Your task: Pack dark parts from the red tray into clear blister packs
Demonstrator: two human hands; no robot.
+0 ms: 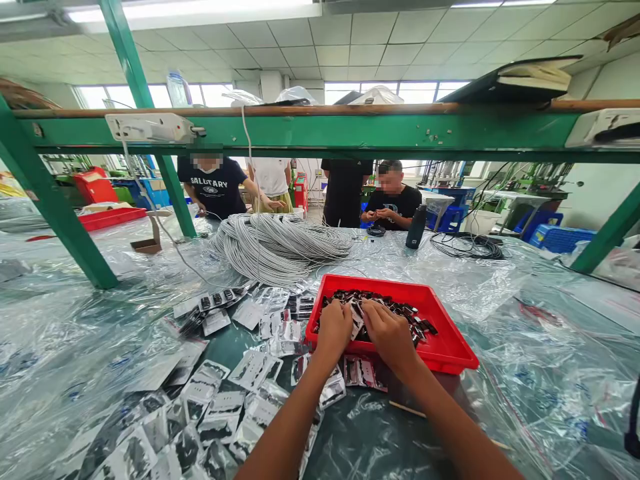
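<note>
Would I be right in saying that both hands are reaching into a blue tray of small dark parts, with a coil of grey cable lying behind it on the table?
Not quite: the tray is red, not blue, as the head view shows. The rest holds: the left hand and right hand are both in it among the small dark parts, and the coil of grey cable lies behind it on the table.
</note>
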